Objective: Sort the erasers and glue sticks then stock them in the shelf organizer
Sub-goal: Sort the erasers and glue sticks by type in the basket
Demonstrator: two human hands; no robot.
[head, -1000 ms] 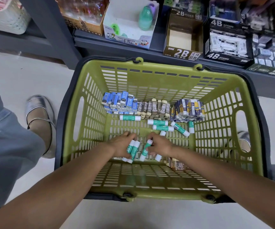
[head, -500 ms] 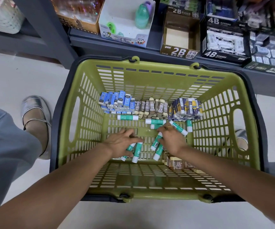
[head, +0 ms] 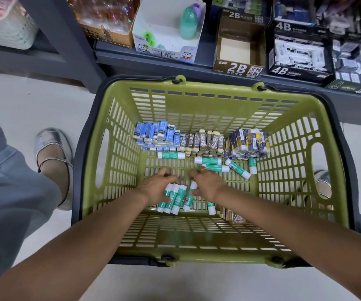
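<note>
Step in hand: gathering the loose glue sticks (head: 212, 161) into one bundle on the floor of the green basket (head: 118, 161), judged from the task.
Left hand (head: 156, 187): fingers curled over a row of green-and-white sticks (head: 173, 198) at lower centre.
Right hand (head: 205, 185): thumb and fingers pinch one stick (head: 189, 197) just beside that row; the grip is partly hidden, so probably only one.
Still loose: several sticks centre-right, one stick (head: 211, 208) under the right forearm.
Erasers: blue (head: 155, 133), brown 2B (head: 203, 142) and navy (head: 249, 142) groups stand sorted along the far wall.
Doing it well: line caps the same way, sweep strays toward the bundle, lift few enough to hold firmly.
Destination: shelf boxes (head: 238, 51) at upper right.
</note>
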